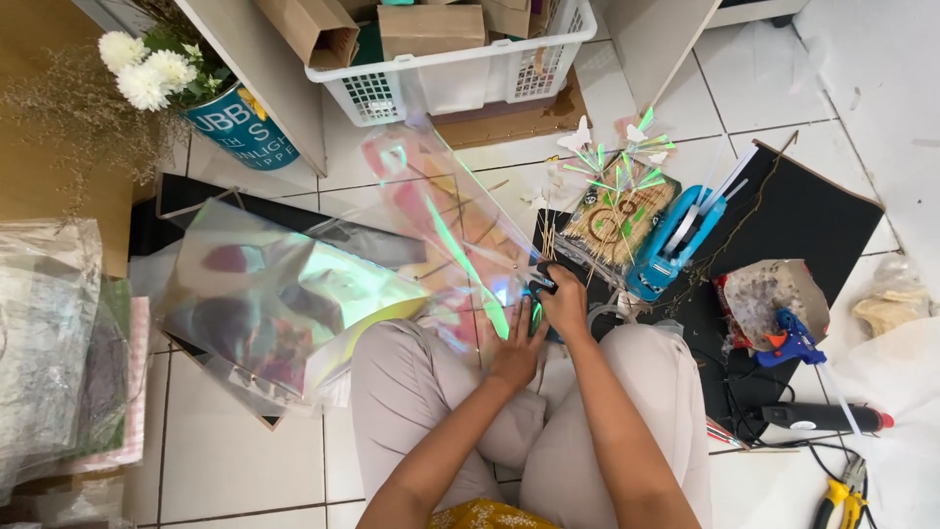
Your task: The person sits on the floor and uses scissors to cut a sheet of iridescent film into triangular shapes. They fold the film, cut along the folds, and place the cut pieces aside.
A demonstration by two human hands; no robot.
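White tiled floor (245,460), cluttered craft spot, person sitting cross-legged, seen from above. Left hand (516,351) lies flat, fingers spread, pressing an iridescent cellophane sheet (284,294) where its edge meets the knees; not gripping, just pinning. Right hand (565,302) is closed around a small dark tool (541,284) at the sheet's edge, looks like scissors but too hidden to confirm. Sheet fans out to the left and up across the floor, toward a white plastic basket (460,73). Judgement: film is slippery and creases easily, so keep the left palm close to the tool, hold the film taut, work in a straight line. Nearby: blue tape dispenser (676,240), bundle of wooden skewers (617,220) on a black mat (813,216), blue glue gun (788,343), tin of white flowers (230,118).
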